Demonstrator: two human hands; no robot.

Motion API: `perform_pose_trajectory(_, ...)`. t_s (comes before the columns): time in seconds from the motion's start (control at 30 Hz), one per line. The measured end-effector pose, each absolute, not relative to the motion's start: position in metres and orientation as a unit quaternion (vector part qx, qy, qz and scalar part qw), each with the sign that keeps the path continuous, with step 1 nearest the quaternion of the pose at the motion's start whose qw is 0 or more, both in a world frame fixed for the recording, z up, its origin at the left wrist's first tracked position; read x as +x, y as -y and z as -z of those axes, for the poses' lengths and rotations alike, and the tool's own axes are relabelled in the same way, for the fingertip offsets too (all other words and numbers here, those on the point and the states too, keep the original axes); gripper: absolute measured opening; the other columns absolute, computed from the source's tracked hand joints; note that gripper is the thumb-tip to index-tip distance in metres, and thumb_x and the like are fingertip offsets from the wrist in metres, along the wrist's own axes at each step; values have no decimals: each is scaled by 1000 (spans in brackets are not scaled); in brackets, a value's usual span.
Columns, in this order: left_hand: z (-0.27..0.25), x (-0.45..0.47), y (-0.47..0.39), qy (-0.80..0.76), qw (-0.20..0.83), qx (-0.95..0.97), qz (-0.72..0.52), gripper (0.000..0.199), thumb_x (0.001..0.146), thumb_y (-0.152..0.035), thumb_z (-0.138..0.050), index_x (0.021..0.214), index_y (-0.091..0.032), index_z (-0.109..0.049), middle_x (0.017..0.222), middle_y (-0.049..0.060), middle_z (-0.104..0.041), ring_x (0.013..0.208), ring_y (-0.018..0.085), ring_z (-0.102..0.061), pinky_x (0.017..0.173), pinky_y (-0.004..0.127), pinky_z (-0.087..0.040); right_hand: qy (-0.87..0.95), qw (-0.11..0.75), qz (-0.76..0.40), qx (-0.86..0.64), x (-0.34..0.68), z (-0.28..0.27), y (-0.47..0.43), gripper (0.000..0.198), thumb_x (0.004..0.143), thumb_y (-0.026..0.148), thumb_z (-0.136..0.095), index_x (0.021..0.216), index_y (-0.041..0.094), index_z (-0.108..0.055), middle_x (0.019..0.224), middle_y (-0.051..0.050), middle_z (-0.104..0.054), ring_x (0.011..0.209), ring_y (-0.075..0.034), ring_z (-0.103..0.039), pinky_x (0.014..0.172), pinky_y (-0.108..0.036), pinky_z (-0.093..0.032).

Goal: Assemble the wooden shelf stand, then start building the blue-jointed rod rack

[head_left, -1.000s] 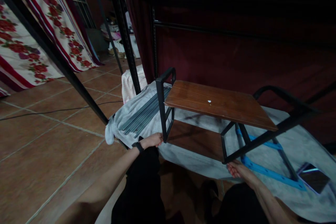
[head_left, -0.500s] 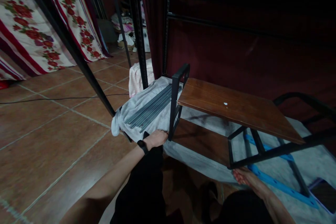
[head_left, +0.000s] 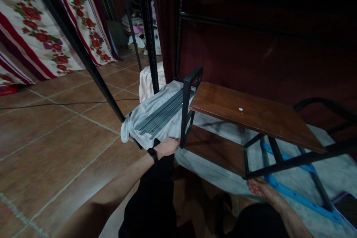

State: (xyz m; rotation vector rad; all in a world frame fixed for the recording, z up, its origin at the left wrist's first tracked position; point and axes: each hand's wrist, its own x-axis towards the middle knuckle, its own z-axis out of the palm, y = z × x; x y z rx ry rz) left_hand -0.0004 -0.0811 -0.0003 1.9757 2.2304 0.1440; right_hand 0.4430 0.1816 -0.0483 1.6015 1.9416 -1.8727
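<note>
A small shelf unit with a black metal frame and two brown wooden boards, the upper board (head_left: 251, 113) and the lower board (head_left: 214, 150), stands on a grey cloth (head_left: 206, 169). My left hand (head_left: 169, 146), with a black band on the wrist, is closed at the foot of the left end frame (head_left: 185, 119). My right hand (head_left: 258, 187) is palm up, its fingers curled under the lower right corner of the unit; the fingertips are partly hidden. Beside the left end frame lies a bundle of thin grey metal rods (head_left: 161, 113).
Blue strips (head_left: 301, 197) on dark bars lie at the right, near a dark flat object (head_left: 347, 208) at the edge. Black rack posts (head_left: 149, 37) rise at the left. A thin cable (head_left: 69, 103) crosses the tiled floor (head_left: 55, 137). Floral curtains (head_left: 33, 26) hang behind.
The view has shifted slightly, so the scene sits a little to the right. Both hands keep the same places on the shelf unit, and the rods lie as before.
</note>
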Motion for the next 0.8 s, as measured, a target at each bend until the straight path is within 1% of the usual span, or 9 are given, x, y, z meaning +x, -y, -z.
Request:
perform_pose_trajectory(0.2, -4, 2, 81, -745, 76, 661, -47, 28, 93, -11, -39, 91, -9, -66, 82, 15, -70, 73, 21, -64, 72, 31, -45, -613, -7, 631, 475, 450, 57, -184, 36, 75, 57, -65, 76, 21, -58, 71, -3, -59, 61, -15, -55, 59, -29, -47)
perform_pose_trajectory(0.37, -3, 2, 81, -746, 64, 662, -34, 30, 94, -12, -36, 93, -8, -65, 85, 17, -71, 75, 21, -65, 72, 30, -43, -606, -11, 632, 483, 450, 59, -184, 31, 75, 52, -65, 76, 22, -57, 69, -3, -60, 59, -14, -54, 57, -28, -46)
perform_pose_trajectory(0.47, -2, 2, 81, -746, 64, 662, -28, 29, 94, -12, -36, 95, -8, -65, 85, 17, -71, 76, 22, -66, 72, 31, -45, -602, -22, 628, 492, 448, 59, -183, 31, 74, 52, -65, 73, 22, -57, 67, -3, -60, 57, -14, -55, 55, -27, -46)
perform_pose_trajectory(0.63, -3, 2, 81, -749, 69, 658, -27, 27, 93, -13, -38, 95, -10, -65, 85, 17, -71, 78, 25, -69, 75, 33, -48, -606, -32, 621, 497, 441, 57, -180, 31, 71, 50, -64, 66, 21, -54, 60, -1, -55, 51, -11, -50, 50, -24, -42)
perform_pose_trajectory(0.8, -5, 1, 80, -758, 96, 644, -29, 25, 92, -13, -39, 95, -13, -64, 87, 15, -72, 82, 24, -70, 78, 32, -50, -605, -18, 600, 523, 433, 53, -178, 30, 74, 47, -63, 65, 22, -50, 54, 1, -52, 47, -10, -48, 48, -22, -40)
